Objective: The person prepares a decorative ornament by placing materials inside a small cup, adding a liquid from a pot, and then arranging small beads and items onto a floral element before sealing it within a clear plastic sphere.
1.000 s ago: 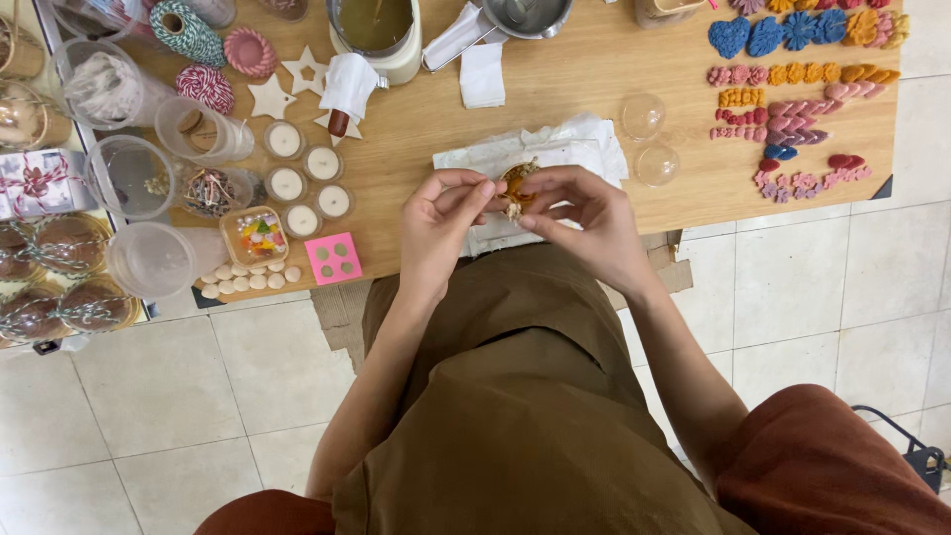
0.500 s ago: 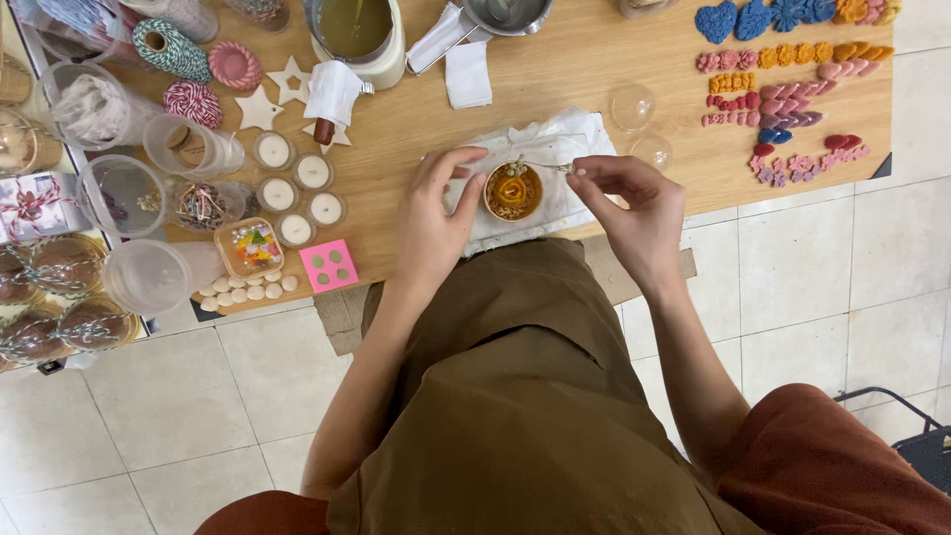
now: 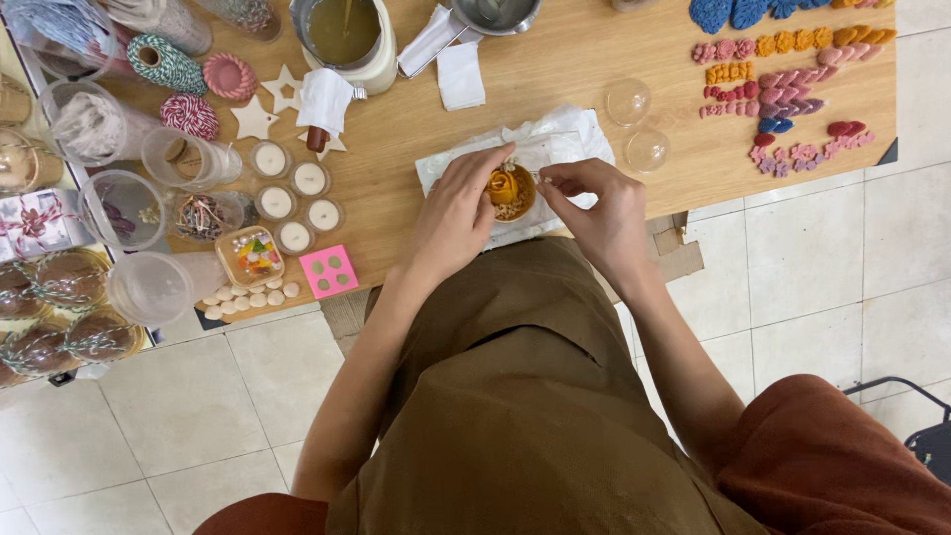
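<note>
Along the left edge of the wooden worktop (image 3: 555, 69) stood clear plastic cups (image 3: 119, 208) and spools of striped twine (image 3: 163, 61), with round brown pieces wrapped in twine (image 3: 59, 297) on a lower surface beside them. Just to the right lay white wooden stars (image 3: 256, 119), a cluster of small white tealights (image 3: 292, 193), a small tray of coloured bits (image 3: 253, 256) and a pink square mould (image 3: 329, 271) near the worktop's near edge. Behind these a jug of yellowish liquid (image 3: 342, 35) stood by a folded white tissue (image 3: 461, 74).

Near the middle, a small round container with orange and yellow filling (image 3: 512, 190) sat on a crumpled white sheet (image 3: 565, 144) spread over the worktop, close to the person's body. The left hand (image 3: 461, 213) rested against the container's left side, its fingers (image 3: 485, 163) curled narrowly around the rim and touching it. The right hand (image 3: 599, 208) was just to the right of the container, its thumb and forefinger pinched close together at the rim; whether they gripped something tiny there I could not tell. The container lay between the two hands, partly hidden by them.

Further right, two clear plastic half-domes (image 3: 634, 124) lay on the bare wood just beyond the sheet. At the far right, rows of small wax shapes (image 3: 783, 89) in pink, orange, red and blue were laid out, well apart from the hands. Below the worktop showed a brown apron (image 3: 515, 396) and pale floor tiles (image 3: 822, 258).
</note>
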